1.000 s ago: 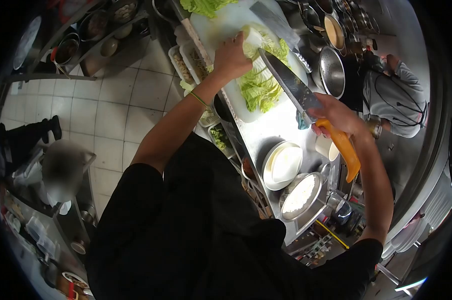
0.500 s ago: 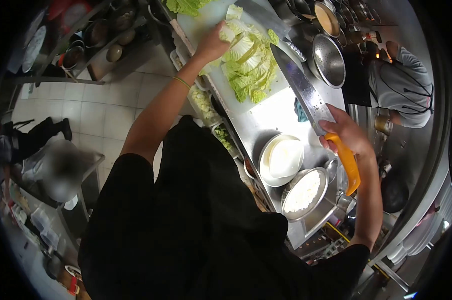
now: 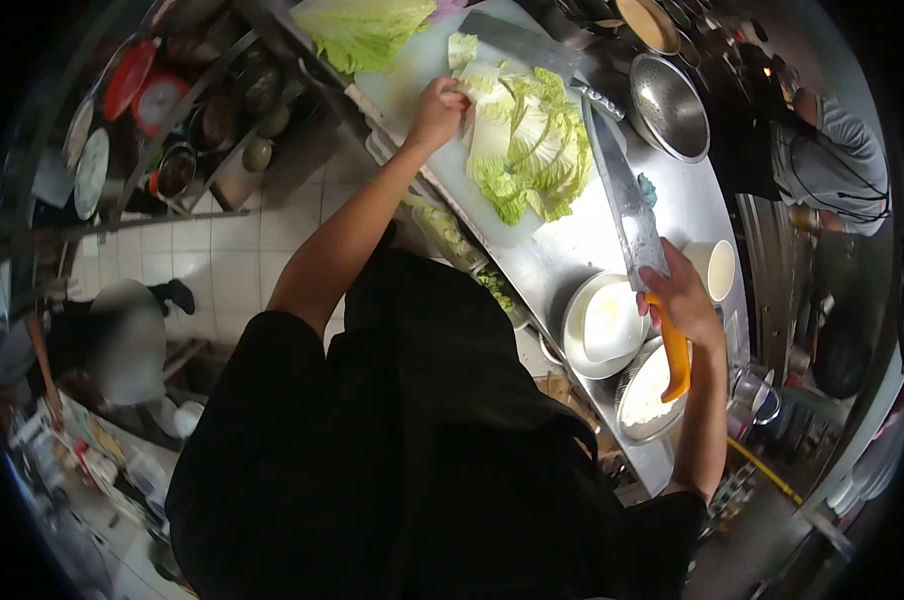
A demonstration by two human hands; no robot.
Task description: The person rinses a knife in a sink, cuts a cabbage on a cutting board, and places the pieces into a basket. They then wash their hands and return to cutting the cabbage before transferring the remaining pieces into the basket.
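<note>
My right hand [image 3: 684, 300] is wrapped round the orange handle of a large kitchen knife [image 3: 622, 195], its broad blade pointing up and away over the counter. Cut napa cabbage [image 3: 532, 150] lies in a loose pile on a pale cutting board [image 3: 412, 85]. At the pile's left edge is my left hand [image 3: 440, 115], fingers curled in against the cut pieces; whether they grip any is hidden. A larger leafy piece of cabbage [image 3: 367, 30] rests at the board's far left. Beyond the pile lies a second wide blade [image 3: 522, 42] with a metal handle.
A perforated steel bowl [image 3: 669, 108] stands behind the board. Nearer me are white bowls [image 3: 577, 345], a strainer with white contents [image 3: 647, 400] and a cream container [image 3: 712, 268]. One person [image 3: 837, 160] stands across the counter, another [image 3: 122, 330] behind at left.
My left hand has drawn back slightly from the top of the cabbage to its left edge. The knife is still in my right hand, its blade turned more upright. The view has shifted.
</note>
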